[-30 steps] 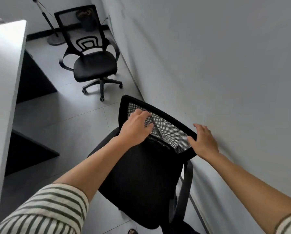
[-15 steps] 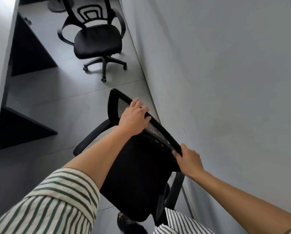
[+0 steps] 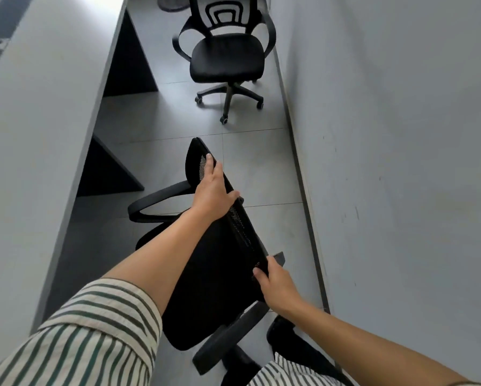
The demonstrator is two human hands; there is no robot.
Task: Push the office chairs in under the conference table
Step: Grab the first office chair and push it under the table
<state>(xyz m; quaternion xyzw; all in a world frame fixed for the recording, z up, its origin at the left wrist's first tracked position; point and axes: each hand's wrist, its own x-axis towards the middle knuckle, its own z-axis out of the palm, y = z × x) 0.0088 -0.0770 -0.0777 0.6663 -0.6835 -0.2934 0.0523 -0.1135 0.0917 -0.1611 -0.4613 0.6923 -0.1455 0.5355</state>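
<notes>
A black mesh-back office chair (image 3: 211, 274) stands right below me, its seat turned toward the grey conference table (image 3: 38, 112) on the left. My left hand (image 3: 212, 188) lies over the top rim of its backrest, fingers curled on the mesh. My right hand (image 3: 275, 282) grips the nearer corner of the same backrest. One armrest (image 3: 155, 199) points at the table's edge. A second black office chair (image 3: 228, 57) stands farther ahead on its wheeled base, out in the aisle, apart from the table.
A grey wall (image 3: 401, 162) runs close along the right, leaving a narrow tiled aisle (image 3: 247, 151). Dark panels (image 3: 108, 174) under the table split the leg space into bays. A round stand base (image 3: 172, 1) sits at the far end.
The near chair has swung round so its seat faces the table more. My right hand slid down to the backrest's near corner. The view has shifted left, showing more tabletop.
</notes>
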